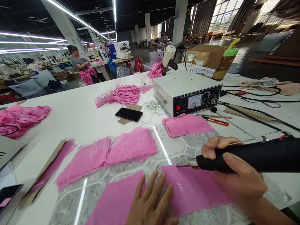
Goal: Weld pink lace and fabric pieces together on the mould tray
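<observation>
My right hand (236, 170) is closed round a black handheld cutting tool (253, 157), whose metal tip (185, 164) touches the top edge of a pink fabric piece (194, 190). My left hand (152, 203) lies flat with fingers spread, pressing down where that piece meets a second pink fabric piece (114, 203). Both pieces rest on a glass plate (173, 153) over the white table (77, 115). Two pink lace pieces (110, 154) lie just beyond the left hand.
A white control box (187, 92) with a dial stands behind, with cables running right. Folded pink fabric (186, 125), a phone (128, 114), orange snips (217, 121), pink lace piles (22, 118) and a green-lidded bottle (225, 64) lie around. A person sits at a far sewing table.
</observation>
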A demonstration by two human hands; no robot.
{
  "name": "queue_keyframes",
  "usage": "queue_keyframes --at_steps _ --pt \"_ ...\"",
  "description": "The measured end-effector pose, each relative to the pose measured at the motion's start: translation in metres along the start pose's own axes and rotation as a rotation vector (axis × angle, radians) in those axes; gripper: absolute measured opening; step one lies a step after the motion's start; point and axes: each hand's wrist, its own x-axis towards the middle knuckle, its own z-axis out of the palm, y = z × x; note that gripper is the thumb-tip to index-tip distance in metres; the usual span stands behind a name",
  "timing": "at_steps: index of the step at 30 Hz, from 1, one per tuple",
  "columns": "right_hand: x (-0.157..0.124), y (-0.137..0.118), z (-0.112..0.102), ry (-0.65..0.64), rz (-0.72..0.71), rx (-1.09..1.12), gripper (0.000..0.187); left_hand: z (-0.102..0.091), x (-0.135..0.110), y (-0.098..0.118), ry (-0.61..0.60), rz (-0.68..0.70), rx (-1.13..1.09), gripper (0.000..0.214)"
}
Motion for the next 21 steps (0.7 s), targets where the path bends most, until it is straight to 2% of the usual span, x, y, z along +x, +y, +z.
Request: queue_keyframes --at_steps 5,10,14,17,21 --pt "-0.002 0.002 -0.004 -0.059 0.012 -0.004 0.004 0.002 -0.002 -0.002 0.007 0.001 0.014 0.043" --pt "-0.001 0.001 0.0 -0.06 0.009 -0.01 0.004 0.003 -0.008 -0.007 -0.041 0.038 0.045 0.042" --pt "0.004 -0.006 -0.002 0.013 -0.019 0.032 0.005 0.005 -0.011 -0.01 -0.024 0.046 0.076 0.046" --pt "0.008 -0.015 -0.012 0.105 -0.058 0.022 0.006 0.004 -0.013 -0.013 -0.076 0.083 0.101 0.048" --pt "0.008 -0.018 -0.024 0.153 -0.069 -0.019 0.006 0.002 -0.013 -0.017 -0.089 0.118 0.112 0.052"
